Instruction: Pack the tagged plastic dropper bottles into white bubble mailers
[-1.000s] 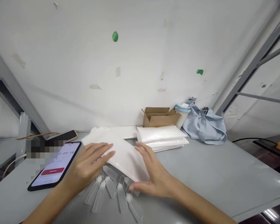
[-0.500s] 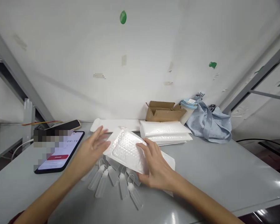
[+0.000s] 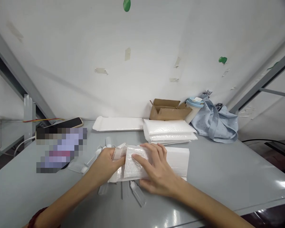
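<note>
A white bubble mailer lies across the middle, between my two hands. At its left end, where a thin flap stands up, my left hand is closed with the thumb at the edge. My right hand grips the mailer from the right, fingers bent over its top. Behind that hand a flat white piece sticks out; whether it is another mailer I cannot tell. Under and around the mailer lie several small clear plastic containers with white necks, partly covered by it and my left hand.
Behind are a stack of white bubble mailers, a long white packet, an open cardboard box, a lidded cup and a blue cloth bag. At left lie a blurred-out phone and a dark phone.
My left hand has come right and down and closed on the mailer's left end. The mailer has turned to lie more level, and the containers at left have been shifted.
</note>
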A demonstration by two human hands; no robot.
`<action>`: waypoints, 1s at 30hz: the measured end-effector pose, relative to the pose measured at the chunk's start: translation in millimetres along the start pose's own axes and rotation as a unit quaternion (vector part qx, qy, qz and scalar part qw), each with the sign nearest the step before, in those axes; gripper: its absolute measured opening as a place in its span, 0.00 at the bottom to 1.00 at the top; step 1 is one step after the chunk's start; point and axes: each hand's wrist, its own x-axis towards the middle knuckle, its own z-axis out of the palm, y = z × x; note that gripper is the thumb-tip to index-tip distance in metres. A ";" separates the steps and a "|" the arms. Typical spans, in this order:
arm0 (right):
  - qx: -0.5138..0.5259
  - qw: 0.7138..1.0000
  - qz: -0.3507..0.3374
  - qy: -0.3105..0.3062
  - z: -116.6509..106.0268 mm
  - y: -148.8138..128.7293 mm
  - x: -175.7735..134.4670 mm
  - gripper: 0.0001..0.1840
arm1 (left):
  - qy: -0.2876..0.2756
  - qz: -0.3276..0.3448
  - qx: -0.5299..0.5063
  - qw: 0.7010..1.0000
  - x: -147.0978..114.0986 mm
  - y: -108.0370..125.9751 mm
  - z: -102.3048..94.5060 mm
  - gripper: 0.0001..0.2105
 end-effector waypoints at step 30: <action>0.112 0.968 0.189 0.123 -16.8 39.4 6.7 0.24 | -0.125 0.348 0.497 0.785 20.1 -11.4 53.2 0.32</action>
